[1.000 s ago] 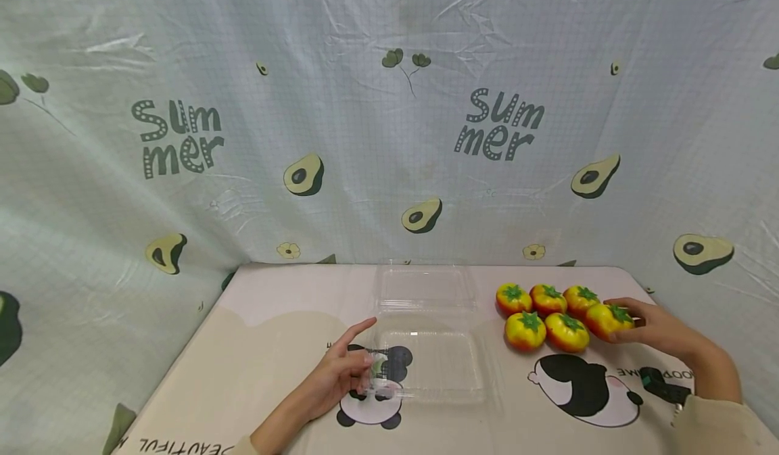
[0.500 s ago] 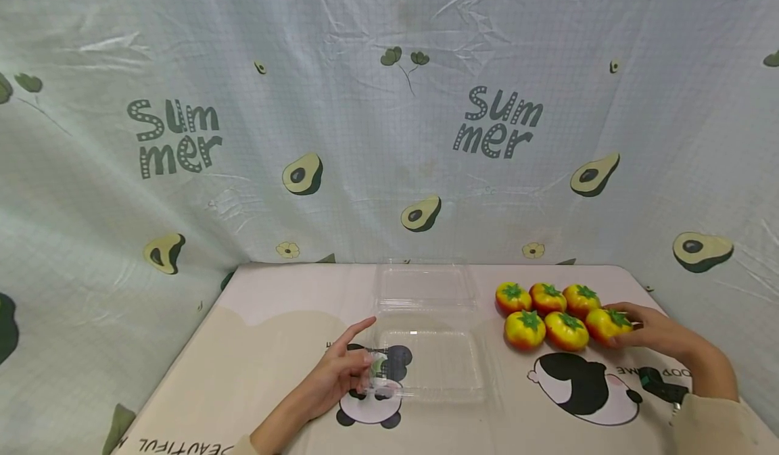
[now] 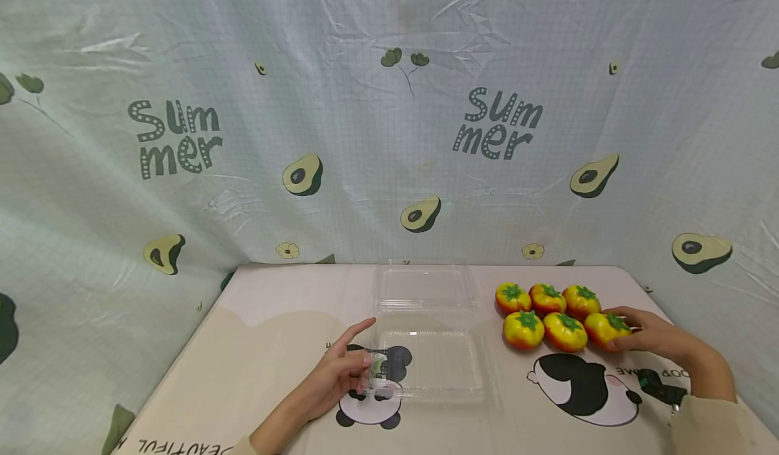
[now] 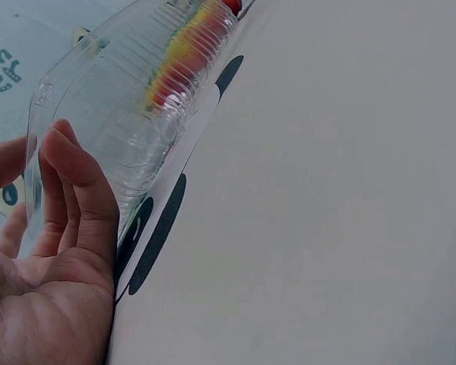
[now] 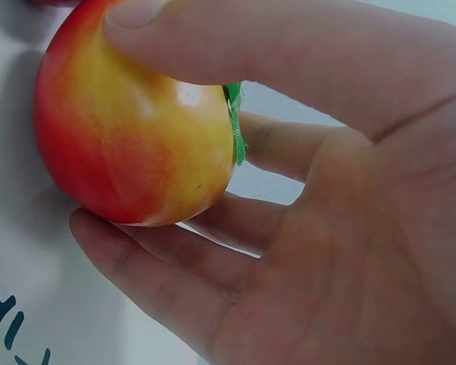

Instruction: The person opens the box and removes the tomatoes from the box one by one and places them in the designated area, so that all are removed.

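Note:
My right hand (image 3: pixel 654 333) grips a red-and-yellow persimmon (image 3: pixel 604 328) with a green leafy top, at the right end of the front row. In the right wrist view, the thumb lies across the persimmon (image 5: pixel 137 144) and the other fingers reach round beneath it. My left hand (image 3: pixel 335 377) holds the left edge of a clear plastic clamshell box (image 3: pixel 444 374), one finger extended. The left wrist view has the box's rim (image 4: pixel 34 144) among the fingers of the left hand (image 4: pixel 61 251). The box's lid (image 3: pixel 426 286) lies folded back behind it.
Several more persimmons (image 3: pixel 523 331) stand in two rows right of the box. The tablecloth (image 3: pixel 274 333) carries panda and dog prints. A patterned curtain (image 3: pixel 365 137) hangs behind the table's back edge. A dark device (image 3: pixel 660 389) is at the right wrist.
My right hand and the gripped persimmon have shifted very slightly down and left. The left hand and the box have stayed in place.

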`<state>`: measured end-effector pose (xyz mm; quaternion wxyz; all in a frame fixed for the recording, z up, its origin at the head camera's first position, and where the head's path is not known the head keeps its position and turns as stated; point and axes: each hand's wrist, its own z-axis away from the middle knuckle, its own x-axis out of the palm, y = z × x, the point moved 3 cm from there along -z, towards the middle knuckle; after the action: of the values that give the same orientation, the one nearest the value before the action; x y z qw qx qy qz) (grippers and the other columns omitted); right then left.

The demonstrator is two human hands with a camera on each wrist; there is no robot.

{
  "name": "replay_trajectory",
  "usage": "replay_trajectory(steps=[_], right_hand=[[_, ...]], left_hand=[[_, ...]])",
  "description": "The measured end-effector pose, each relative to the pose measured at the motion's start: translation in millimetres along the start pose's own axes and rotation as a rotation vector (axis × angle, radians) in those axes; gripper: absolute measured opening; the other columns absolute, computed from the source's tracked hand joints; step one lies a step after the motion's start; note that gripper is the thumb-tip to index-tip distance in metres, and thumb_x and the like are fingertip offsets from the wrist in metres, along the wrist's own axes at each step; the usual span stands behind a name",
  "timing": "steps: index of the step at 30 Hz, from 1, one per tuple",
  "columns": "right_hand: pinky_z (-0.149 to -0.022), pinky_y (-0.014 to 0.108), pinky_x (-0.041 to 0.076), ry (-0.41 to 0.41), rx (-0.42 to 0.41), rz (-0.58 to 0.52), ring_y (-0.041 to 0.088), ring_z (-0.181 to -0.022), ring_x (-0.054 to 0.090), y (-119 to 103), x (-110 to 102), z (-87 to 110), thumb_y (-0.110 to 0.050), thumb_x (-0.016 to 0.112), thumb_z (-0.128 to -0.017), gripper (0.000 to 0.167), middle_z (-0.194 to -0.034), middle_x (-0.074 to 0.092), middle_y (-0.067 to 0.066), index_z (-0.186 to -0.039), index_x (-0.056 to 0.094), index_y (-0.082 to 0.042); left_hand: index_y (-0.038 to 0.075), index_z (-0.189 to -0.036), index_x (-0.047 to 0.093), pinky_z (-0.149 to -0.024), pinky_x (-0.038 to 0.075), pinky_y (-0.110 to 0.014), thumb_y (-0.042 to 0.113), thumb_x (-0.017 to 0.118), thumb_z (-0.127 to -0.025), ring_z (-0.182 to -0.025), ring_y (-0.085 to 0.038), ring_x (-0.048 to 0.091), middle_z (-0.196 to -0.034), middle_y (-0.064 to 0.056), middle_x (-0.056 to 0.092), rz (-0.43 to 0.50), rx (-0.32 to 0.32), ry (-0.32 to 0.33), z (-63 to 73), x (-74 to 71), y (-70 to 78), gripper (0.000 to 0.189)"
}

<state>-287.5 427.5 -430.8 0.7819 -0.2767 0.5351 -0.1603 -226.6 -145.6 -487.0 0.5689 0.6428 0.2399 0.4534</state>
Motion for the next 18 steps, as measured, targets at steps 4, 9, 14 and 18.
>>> replay_trajectory(steps=[4,9,14,18], right_hand=[[-0.093,0.071,0.049,0.007,-0.011,0.002,0.065,-0.125,0.043,1.0,0.4,-1.5,-0.037,0.063,-0.093,0.079,-0.143,0.034,0.051,-0.148,0.035,0.013],[-0.093,0.071,0.050,0.019,-0.015,0.007,0.062,-0.124,0.046,1.2,0.4,-1.8,-0.038,0.064,-0.092,0.081,-0.142,0.036,0.050,-0.147,0.034,0.014],[-0.094,0.069,0.050,0.019,-0.009,0.016,0.057,-0.122,0.050,0.4,0.4,-1.9,-0.038,0.064,-0.093,0.079,-0.140,0.037,0.050,-0.144,0.037,0.016],[-0.095,0.069,0.050,0.016,-0.005,0.024,0.057,-0.121,0.050,-0.3,0.6,-1.8,-0.038,0.063,-0.094,0.079,-0.140,0.037,0.051,-0.143,0.037,0.018]], left_hand=[[0.023,-0.166,0.013,-0.063,0.051,-0.021,0.005,0.050,-0.104,-0.066,-0.007,0.057,-0.078,0.007,0.060,-0.002,0.001,-0.001,0.5,-0.1,0.1,0.074],[0.022,-0.166,0.013,-0.063,0.051,-0.021,0.005,0.050,-0.104,-0.066,-0.006,0.057,-0.078,0.007,0.060,0.002,0.003,-0.001,0.3,-0.3,0.3,0.074],[0.022,-0.166,0.013,-0.063,0.051,-0.021,0.005,0.051,-0.104,-0.066,-0.006,0.057,-0.078,0.007,0.061,0.006,0.003,-0.003,0.1,0.0,0.8,0.075],[0.022,-0.166,0.012,-0.062,0.051,-0.021,0.005,0.050,-0.104,-0.065,-0.007,0.057,-0.077,0.007,0.060,0.006,-0.005,0.000,0.5,0.4,0.7,0.075]])
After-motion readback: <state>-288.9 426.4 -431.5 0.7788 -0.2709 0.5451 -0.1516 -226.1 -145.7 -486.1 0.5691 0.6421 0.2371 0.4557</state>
